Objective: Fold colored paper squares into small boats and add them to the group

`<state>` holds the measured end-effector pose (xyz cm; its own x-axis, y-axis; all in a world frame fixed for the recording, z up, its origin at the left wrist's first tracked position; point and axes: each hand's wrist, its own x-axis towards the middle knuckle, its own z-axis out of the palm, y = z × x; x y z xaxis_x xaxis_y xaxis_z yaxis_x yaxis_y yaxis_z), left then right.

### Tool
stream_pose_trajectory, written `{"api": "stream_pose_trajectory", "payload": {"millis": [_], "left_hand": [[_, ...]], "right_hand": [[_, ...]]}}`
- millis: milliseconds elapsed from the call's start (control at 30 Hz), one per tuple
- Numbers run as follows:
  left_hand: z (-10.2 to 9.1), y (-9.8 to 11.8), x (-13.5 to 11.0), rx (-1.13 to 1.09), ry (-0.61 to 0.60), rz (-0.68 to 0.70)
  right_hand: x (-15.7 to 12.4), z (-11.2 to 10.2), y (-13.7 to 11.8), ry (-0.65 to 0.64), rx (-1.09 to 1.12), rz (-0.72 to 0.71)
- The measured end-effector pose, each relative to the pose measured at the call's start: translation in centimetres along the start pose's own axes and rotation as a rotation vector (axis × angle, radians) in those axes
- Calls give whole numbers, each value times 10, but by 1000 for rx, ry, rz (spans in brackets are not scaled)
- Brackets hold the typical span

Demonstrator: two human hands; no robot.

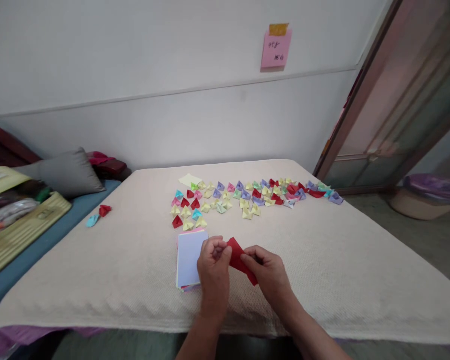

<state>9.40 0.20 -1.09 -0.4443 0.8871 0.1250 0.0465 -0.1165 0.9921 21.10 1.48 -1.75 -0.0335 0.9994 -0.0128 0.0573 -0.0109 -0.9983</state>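
Observation:
A folded piece of red paper [239,259] is held between both hands, slanting down to the right above the table's front part. My left hand [215,260] pinches its upper left end between thumb and fingers. On the other side, my right hand [266,270] grips the paper near its lower right part. Just left of my left hand lies a stack of coloured paper sheets [190,257] with a pale lilac sheet on top; my left hand covers part of its right edge. Beyond the hands, several small folded paper pieces [221,206] in yellow, red, blue, pink and purple stand in loose rows.
A cream cloth covers the table [135,260]. Red [105,210] and blue folded papers [93,220] lie at its left. Farther left are a grey cushion [65,172] and an open yellow box [33,220]. A pink note [276,49] is taped to the wall. A bin [427,197] stands right.

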Motion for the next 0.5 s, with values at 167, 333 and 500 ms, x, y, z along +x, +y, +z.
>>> {"api": "stream_pose_trajectory", "payload": {"millis": [167,333,500], "left_hand": [[0,-3,1,-26,12,-20],[1,2,-2,23,40,45],[2,4,-4,-12,36,-40]], "right_hand": [[-1,0,0,21,-81,-83],[-3,1,2,15,-95,-100],[-3,1,4,17,-120,-125]]}}
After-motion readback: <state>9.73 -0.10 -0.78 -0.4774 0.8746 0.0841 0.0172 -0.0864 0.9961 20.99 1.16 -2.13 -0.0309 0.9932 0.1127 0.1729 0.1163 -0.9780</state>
